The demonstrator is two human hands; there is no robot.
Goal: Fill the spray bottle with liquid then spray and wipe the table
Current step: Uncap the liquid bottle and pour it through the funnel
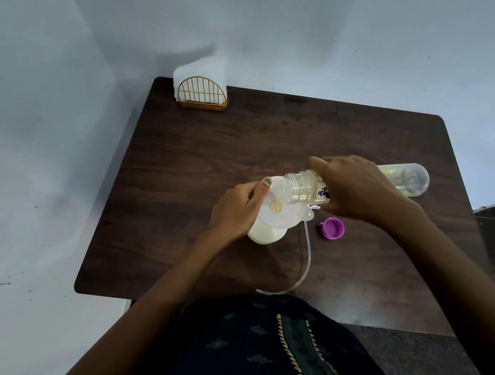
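Right hand (355,190) fingers wrap the tilted refill bottle (400,181) over the funnel (279,216); left hand (235,210) fingers pinch the funnel's rim. Purple cap (333,228) lies just right; napkin holder (202,93) stands at the counter's (213,155) far-left corner.

two bottles (401,180), one funnel (285,217), one purple cap (333,228), one napkin holder (203,95)

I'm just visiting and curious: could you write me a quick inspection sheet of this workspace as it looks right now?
Surface: dark wooden table, corner against pale walls.
Job's things: clear bottle tipped over a white funnel on the spray bottle; purple cap lying off, beside them.
Clutter: napkin holder with white napkins at the far corner.
Hands: left hand steadies the funnel; right hand holds the clear bottle.
Cables: none; a thin clear tube lies on the table.
Surroundings: dark floor at right.
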